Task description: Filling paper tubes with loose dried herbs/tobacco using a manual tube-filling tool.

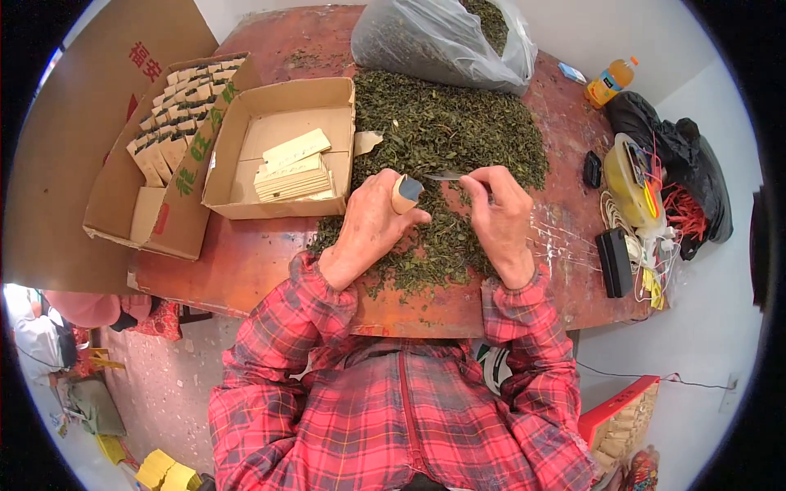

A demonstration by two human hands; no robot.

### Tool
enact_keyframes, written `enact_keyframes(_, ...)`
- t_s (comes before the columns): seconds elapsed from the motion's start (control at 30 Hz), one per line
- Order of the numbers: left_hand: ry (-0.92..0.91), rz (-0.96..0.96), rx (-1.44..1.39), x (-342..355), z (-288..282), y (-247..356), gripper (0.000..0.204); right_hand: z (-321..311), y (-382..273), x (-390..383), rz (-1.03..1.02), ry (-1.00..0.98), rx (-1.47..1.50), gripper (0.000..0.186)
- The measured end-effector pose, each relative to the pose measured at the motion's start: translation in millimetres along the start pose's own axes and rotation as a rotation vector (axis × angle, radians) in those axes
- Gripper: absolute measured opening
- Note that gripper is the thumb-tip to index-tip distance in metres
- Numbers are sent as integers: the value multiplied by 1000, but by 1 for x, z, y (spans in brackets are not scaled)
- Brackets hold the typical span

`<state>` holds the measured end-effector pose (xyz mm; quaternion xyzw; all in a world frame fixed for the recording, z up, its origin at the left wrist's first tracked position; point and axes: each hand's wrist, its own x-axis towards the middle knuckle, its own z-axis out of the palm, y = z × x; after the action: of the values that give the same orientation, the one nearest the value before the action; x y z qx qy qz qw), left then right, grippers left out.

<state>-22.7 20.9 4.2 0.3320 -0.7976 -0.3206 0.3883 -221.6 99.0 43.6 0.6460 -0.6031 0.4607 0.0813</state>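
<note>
My left hand (370,217) is closed round a small tan paper packet (404,196), its dark grey-blue mouth spread and tilted toward the right. In my right hand (501,214), thumb and fingers pinch a thin metal spoon (444,177) that points left at the packet's mouth. What lies on the spoon is too small to tell. Beneath and beyond both hands spreads a heap of dried green leaves (458,123). Left of my left hand, a shallow cardboard box (278,211) holds a stack of flat tan packets (293,168).
Further left stands a long cardboard box (135,233) with rows of upright packets. A clear plastic bag (417,41) of leaves sits at the back. To the right are an orange drink bottle (610,83), a yellow container (626,186), a black case (613,262) and black bags (696,164).
</note>
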Motion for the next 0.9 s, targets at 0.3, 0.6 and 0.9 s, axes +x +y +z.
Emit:
enact_keyframes(0.3, -36, -11, -31, 0, 0, -2, 49, -37, -26, 11, -69, -12, 18, 9)
enact_keyframes(0.6, -17, 61, -53, 1, 3, -2, 51, -51, -45, 18, -147, -124, 23, 12)
enact_keyframes(0.9, 13, 99, -35, 0, 5, -4, 52, -57, -52, 39, -300, -225, -60, 15)
